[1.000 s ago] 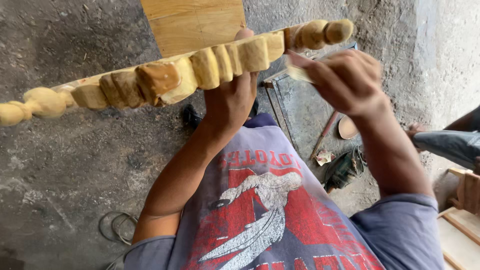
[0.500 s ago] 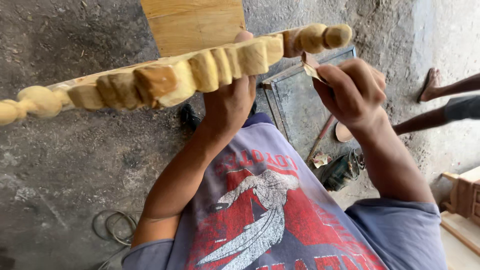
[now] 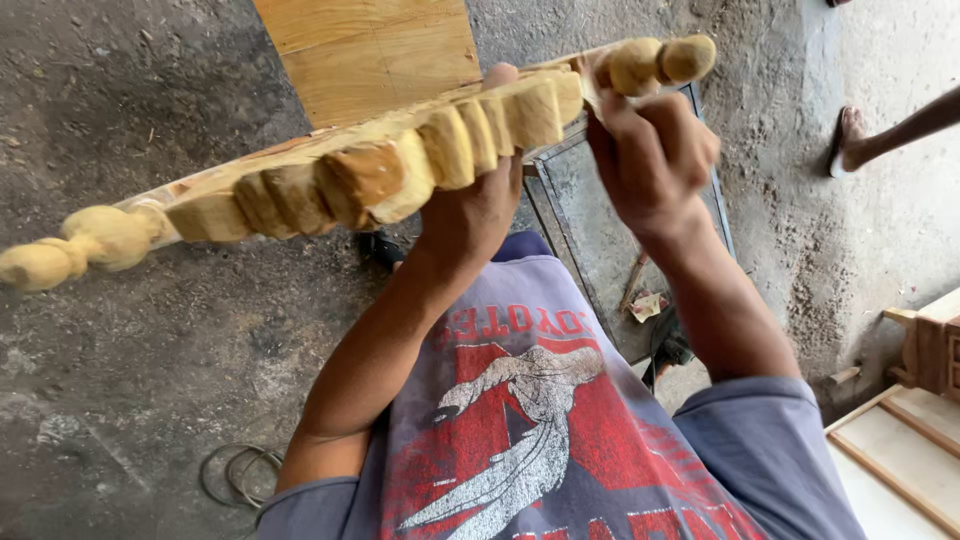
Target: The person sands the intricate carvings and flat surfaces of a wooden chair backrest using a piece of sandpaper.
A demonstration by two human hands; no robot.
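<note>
Compared with half a second ago, the right hand (image 3: 650, 150) has moved up the piece and now sits against the carved wooden spindle (image 3: 400, 170) just below its two end knobs; the small pale scrap it pinched earlier is no longer clearly visible. The bare foot (image 3: 850, 140) of another person, at the upper right, has also shifted.

The spindle is pale, unfinished wood, cut into a row of blocky, rounded segments with rough, matte faces, one of them a darker orange-brown. Each end finishes in two bead-like knobs. It runs diagonally across the view, low at the left and high at the right, held in the air above the lap.

The left hand (image 3: 475, 205) supports the spindle from beneath near its middle, fingers wrapped behind it and one fingertip showing above the top edge. The right hand is closed in a fist-like curl against the spindle's upper end; whether it clamps the wood itself or a small abrasive piece cannot be told.

Beneath lie a flat wooden board (image 3: 370, 50), a dark-framed grey panel (image 3: 600, 230), a coil of wire (image 3: 235, 470) on the dusty concrete floor (image 3: 120, 350), and pale wooden framework (image 3: 915, 430) at the lower right.
</note>
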